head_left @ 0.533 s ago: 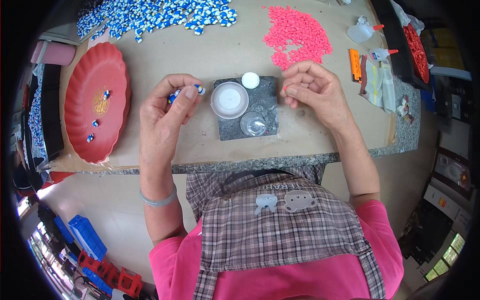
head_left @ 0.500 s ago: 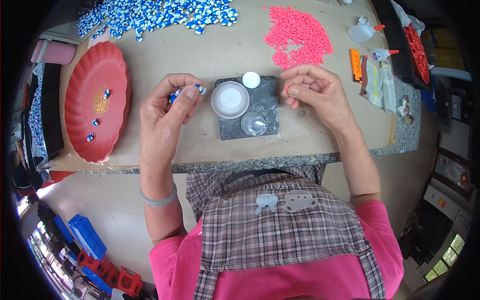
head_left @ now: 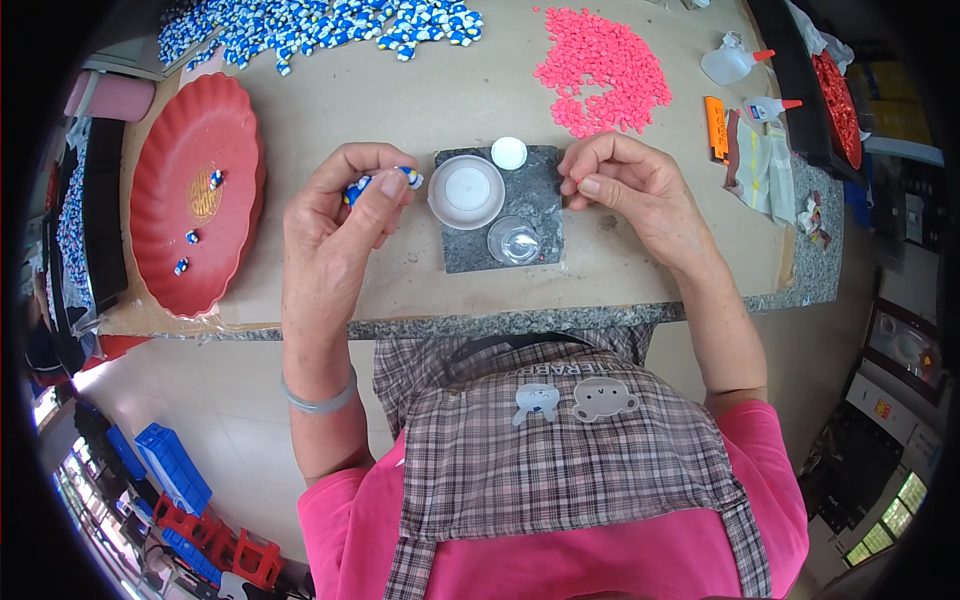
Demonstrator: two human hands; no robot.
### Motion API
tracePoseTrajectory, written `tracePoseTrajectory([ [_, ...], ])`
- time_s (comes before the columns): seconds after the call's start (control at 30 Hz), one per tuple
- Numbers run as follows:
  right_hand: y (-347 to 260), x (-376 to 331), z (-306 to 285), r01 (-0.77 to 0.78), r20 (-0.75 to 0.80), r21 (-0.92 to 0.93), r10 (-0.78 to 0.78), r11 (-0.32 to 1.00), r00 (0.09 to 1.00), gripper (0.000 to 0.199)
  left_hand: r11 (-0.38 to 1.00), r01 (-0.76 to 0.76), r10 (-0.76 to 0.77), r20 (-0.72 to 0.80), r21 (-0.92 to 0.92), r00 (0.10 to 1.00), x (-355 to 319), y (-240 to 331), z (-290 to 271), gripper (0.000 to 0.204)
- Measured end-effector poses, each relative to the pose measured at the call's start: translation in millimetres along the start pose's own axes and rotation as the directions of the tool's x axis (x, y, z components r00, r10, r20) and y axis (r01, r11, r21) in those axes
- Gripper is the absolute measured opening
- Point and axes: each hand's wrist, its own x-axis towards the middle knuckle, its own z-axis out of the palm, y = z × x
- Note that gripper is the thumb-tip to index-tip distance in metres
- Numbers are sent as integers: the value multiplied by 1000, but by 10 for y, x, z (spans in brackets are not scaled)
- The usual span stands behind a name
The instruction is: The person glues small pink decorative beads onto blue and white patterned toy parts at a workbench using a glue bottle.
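Observation:
My left hand (head_left: 345,215) is closed around several small blue-and-white figures (head_left: 357,190), one of them pinched out at the thumb and fingertips. To the right, my right hand (head_left: 645,190) pinches a tiny pink-red piece (head_left: 579,182), mostly covered by thumb and fingers. Between both hands lies a dark stone slab (head_left: 543,205). It carries a round pale dish with a white centre (head_left: 467,190), a small clear cup (head_left: 514,242) and a white round lid (head_left: 509,153). My right fingertips are beside the slab's right edge; my left fingertips are just left of the dish.
A scalloped red tray (head_left: 150,200) with 3 figures stands at left. Blue-and-white figures (head_left: 310,35) and pink pieces (head_left: 620,70) lie heaped at the far side. Squeeze bottles (head_left: 728,66), an orange box (head_left: 716,128) and a black bin (head_left: 795,95) are at right.
My right hand has come slightly left, nearer the slab. The left hand keeps its grip on the figures. The whole view has shifted a little.

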Motion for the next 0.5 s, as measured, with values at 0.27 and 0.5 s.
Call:
tracePoseTrajectory([
  [0.27, -73, -33, 1, 0, 18, -23, 0, 1000, 1000, 7, 998, 9, -8, 21, -58, 1000, -29, 20, 20, 17],
  [0.5, -128, -18, 38, -58, 21, 66, 57, 996, 998, 19, 992, 38, -29, 74, -124, 997, -55, 12, 55, 17],
])
